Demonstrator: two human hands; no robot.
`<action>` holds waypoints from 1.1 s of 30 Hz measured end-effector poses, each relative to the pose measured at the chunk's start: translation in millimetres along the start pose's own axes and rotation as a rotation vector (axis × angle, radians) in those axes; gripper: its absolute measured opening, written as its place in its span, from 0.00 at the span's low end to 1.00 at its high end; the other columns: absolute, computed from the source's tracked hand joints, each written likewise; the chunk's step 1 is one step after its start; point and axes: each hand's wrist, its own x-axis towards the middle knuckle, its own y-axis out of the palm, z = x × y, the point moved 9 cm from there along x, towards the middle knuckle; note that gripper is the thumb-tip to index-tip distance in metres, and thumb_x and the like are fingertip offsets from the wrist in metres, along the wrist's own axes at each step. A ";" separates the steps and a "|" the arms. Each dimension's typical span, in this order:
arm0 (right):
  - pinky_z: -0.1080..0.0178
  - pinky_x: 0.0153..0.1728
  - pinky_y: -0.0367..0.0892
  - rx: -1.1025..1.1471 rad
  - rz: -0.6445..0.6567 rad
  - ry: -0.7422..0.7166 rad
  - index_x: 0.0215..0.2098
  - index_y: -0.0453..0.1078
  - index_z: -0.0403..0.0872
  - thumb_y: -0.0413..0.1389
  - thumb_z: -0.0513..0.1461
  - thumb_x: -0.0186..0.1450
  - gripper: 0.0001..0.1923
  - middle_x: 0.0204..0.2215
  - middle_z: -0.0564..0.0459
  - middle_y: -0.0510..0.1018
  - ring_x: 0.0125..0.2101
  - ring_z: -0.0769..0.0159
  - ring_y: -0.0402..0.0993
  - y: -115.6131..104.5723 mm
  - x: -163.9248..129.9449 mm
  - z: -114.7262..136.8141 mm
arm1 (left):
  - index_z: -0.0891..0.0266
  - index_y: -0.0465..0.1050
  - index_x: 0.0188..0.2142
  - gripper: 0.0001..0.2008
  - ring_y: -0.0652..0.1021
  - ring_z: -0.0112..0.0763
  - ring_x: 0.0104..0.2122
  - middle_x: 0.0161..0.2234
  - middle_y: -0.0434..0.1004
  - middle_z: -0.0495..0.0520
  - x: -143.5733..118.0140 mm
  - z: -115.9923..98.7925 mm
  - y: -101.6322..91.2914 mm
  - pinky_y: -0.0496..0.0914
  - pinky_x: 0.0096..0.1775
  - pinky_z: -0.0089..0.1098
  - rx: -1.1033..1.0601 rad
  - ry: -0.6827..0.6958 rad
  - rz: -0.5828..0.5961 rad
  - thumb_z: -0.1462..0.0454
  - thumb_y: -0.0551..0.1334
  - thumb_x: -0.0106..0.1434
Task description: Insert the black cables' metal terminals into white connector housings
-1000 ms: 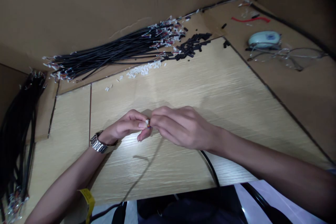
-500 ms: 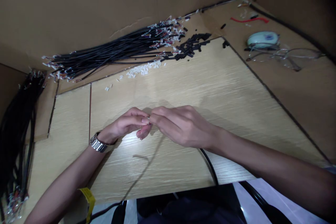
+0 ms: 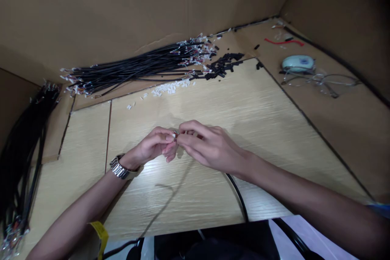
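My left hand [image 3: 157, 143], with a metal watch [image 3: 119, 167] on its wrist, pinches a small white piece [image 3: 174, 135] at the fingertips. My right hand [image 3: 210, 146] meets it there, thumb and fingers closed around thin wire ends whose detail is too small to make out. From under the right hand a black cable [image 3: 239, 195] runs down over the table's front edge. Both hands are just above the pale wooden tabletop [image 3: 189, 195], fingertips nearly touching.
Behind lie a bundle of black cables [image 3: 131, 65], small white pieces [image 3: 169, 88] and short black tubes [image 3: 224, 65]. Another cable bundle [image 3: 24, 142] is at left. Eyeglasses [image 3: 323, 79], a pale green case [image 3: 297, 63] and a red strip [image 3: 283, 42] lie right.
My right fingers have lifted and spread slightly, and the white piece now shows more plainly between the hands. The whole view has tilted a little.
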 end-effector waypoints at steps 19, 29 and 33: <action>0.69 0.27 0.63 0.503 -0.094 0.338 0.42 0.69 0.45 0.56 0.33 0.67 0.05 0.34 0.53 0.74 0.30 0.72 0.69 8.9 -4.8 -29.2 | 0.67 0.69 0.24 0.18 0.73 0.25 0.19 0.20 0.66 0.48 -3.9 -4.2 -1.5 0.67 0.25 0.28 0.096 0.138 -0.015 0.57 0.63 0.65; 0.67 0.30 0.65 0.430 -0.097 0.264 0.38 0.69 0.45 0.55 0.33 0.68 0.02 0.33 0.52 0.74 0.30 0.71 0.69 6.3 -3.6 -26.9 | 0.67 0.68 0.22 0.21 0.73 0.24 0.17 0.18 0.64 0.46 -0.7 1.2 -8.5 0.65 0.23 0.26 0.134 0.070 -0.099 0.54 0.61 0.66; 0.68 0.27 0.64 0.487 -0.093 0.328 0.37 0.69 0.45 0.56 0.34 0.67 0.01 0.33 0.52 0.74 0.29 0.72 0.68 7.5 -5.0 -31.5 | 0.67 0.67 0.22 0.21 0.72 0.24 0.16 0.18 0.64 0.46 -0.8 2.5 -10.6 0.65 0.22 0.26 0.138 0.078 -0.106 0.54 0.61 0.66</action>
